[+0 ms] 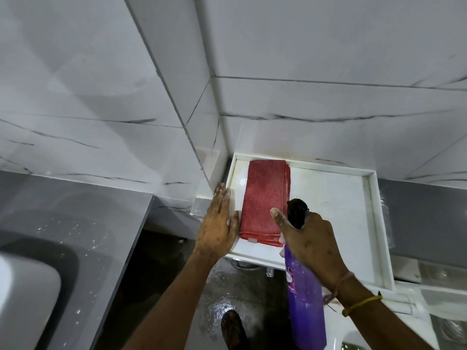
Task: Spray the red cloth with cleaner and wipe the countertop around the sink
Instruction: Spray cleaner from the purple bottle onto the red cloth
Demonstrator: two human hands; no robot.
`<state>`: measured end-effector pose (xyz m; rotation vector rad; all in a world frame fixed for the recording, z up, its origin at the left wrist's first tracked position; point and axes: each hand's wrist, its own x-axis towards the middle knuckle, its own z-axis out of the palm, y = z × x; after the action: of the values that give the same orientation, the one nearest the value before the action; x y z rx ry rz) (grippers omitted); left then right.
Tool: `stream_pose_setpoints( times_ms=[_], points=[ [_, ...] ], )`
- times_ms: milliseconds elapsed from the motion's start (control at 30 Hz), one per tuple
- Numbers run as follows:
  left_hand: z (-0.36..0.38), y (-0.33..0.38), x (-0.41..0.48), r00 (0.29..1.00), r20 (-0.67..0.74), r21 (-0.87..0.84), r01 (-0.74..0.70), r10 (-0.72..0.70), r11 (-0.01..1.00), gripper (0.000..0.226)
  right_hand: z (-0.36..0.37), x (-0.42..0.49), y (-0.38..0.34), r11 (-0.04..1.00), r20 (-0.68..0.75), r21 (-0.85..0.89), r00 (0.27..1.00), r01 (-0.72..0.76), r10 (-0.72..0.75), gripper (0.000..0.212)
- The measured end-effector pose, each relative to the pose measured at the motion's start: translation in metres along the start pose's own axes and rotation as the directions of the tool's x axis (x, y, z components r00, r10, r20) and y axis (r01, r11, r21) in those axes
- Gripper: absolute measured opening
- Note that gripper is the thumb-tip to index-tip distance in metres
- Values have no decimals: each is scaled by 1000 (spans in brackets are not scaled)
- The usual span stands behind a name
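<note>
Grey-veined marble tiles wall in a corner where a white rimmed shelf (371, 198) juts out, and the red cloth (264, 198) lies folded flat along its left side, reaching from the back rim almost to the front edge. Flat and open, the left hand (217, 221) rests on the shelf's left rim just beside the cloth, gripping nothing. Closed around the neck of a purple spray bottle (304, 299), the right hand (310, 238) has its forefinger stretched out near the black spray head (298, 212), which sits over the cloth's near right corner. Soft, light and limp, the cloth would likely bunch or slide on the glossy shelf; pinching its near folded edge seems the surest hold. Hidden by the hand are the trigger and nozzle, so no mist can be confirmed. At lower left a grey countertop (83, 218) and sink (27, 294) are cut off.
</note>
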<state>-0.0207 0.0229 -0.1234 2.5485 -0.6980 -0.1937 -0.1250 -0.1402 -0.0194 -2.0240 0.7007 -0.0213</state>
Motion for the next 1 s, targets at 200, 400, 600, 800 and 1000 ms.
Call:
stream_pose_setpoints(
  times_ms=[200,400,600,800,1000],
  points=[
    [-6,6,-2,1000,7,77,-2,1,997,64,-9,-14,-7,996,-16,74,999,52,-51,37],
    [-21,34,11,993,-107,55,-43,49,998,49,-55,-10,-33,930,-363,125,888,347,-283,17],
    [-18,67,59,962,-13,-137,269,-274,953,44,-96,40,-22,867,-575,137,751,480,-325,47],
    [-10,81,82,915,11,-163,400,-404,902,44,-108,82,4,818,-676,120,649,563,-348,32],
    [-5,82,100,860,26,-145,508,-510,849,46,-105,108,21,785,-655,176,666,593,-356,34]
  ],
)
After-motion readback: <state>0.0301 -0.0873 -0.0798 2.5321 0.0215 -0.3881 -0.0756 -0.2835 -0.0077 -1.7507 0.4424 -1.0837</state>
